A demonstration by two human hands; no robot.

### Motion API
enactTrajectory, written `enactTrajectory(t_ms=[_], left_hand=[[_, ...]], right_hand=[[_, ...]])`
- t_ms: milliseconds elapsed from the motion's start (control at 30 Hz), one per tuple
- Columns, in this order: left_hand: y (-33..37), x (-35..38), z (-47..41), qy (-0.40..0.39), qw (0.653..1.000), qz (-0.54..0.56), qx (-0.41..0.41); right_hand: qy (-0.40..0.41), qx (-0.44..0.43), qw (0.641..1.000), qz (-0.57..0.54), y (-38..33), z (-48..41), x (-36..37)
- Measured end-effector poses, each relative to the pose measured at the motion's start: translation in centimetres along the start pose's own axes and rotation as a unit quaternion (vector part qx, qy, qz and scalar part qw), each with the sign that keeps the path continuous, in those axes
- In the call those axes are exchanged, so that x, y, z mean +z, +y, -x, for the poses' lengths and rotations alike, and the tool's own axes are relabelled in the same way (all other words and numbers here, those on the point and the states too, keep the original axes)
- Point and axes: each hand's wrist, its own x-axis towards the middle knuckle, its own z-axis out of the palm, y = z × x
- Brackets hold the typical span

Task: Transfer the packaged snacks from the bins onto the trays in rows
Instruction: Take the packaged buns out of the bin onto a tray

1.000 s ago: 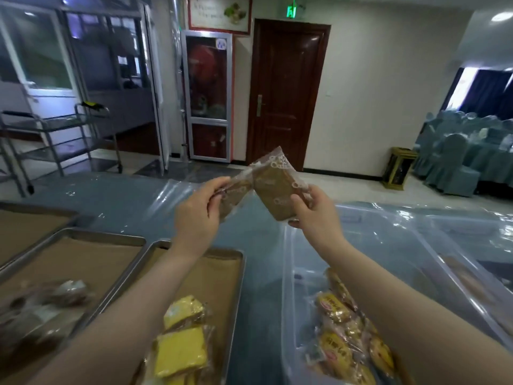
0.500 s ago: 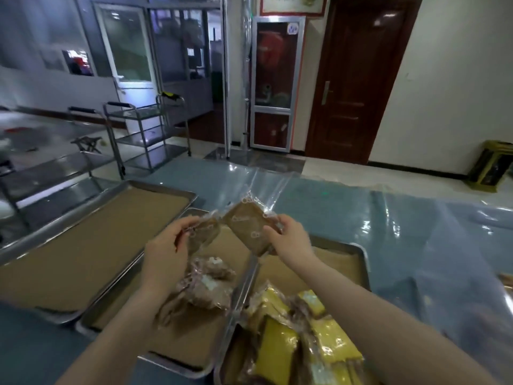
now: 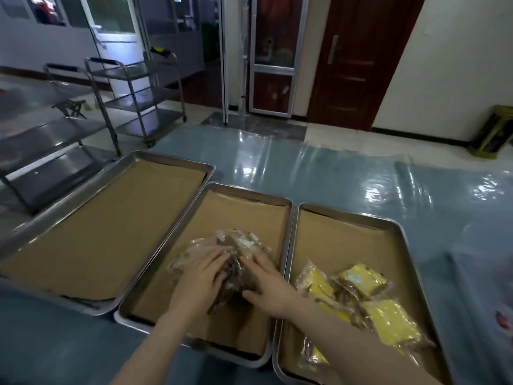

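Note:
Three metal trays lined with brown paper lie side by side on the table. On the middle tray [image 3: 244,195] sits a loose pile of brown snacks in clear wrappers [image 3: 238,247]. My left hand [image 3: 201,276] and my right hand [image 3: 268,284] both rest on this pile, fingers stretched forward over the packets. The right tray [image 3: 349,215] carries several yellow packaged snacks [image 3: 385,320] in a heap near its front. The left tray [image 3: 116,218] shows only its paper liner. The bins are out of view.
The table is covered with shiny blue-grey plastic sheeting [image 3: 347,176]. Steel trolleys [image 3: 138,98] stand on the floor beyond the table at the left. A brown door [image 3: 358,59] and a small yellow bin [image 3: 492,132] are at the far wall.
My view has swung left from the bin to the trays. Both hands came down from holding brown packets in the air and now lie on the pile on the middle tray.

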Motion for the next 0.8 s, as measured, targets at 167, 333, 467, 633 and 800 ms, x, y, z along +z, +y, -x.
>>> enactTrajectory(t_ms=[167, 333, 467, 633, 800], left_hand=[[-3.7, 4.0, 0.5, -0.149, 0.982, -0.096, -0.063], [-4.7, 3.9, -1.5, -0.199, 0.972, -0.115, -0.050], [-3.5, 2.7, -2.7, -0.229, 0.968, -0.084, -0.053], [2.0, 0.7, -4.8, -0.195, 0.981, -0.015, 0.018], [9.0, -2.0, -7.3, -0.138, 0.986, -0.012, 0.088]], right_hand=[[-0.040, 0.039, 0.996, 0.074, 2.1, -0.4, -0.2], [-0.047, 0.034, 0.993, 0.106, 2.9, -1.8, -0.6], [-0.026, 0.026, 0.994, 0.103, 3.1, -2.4, -1.1], [0.033, 0.031, 0.997, 0.056, 2.9, -1.6, -4.6], [0.131, 0.012, 0.990, 0.058, 2.9, 3.1, -10.9]])
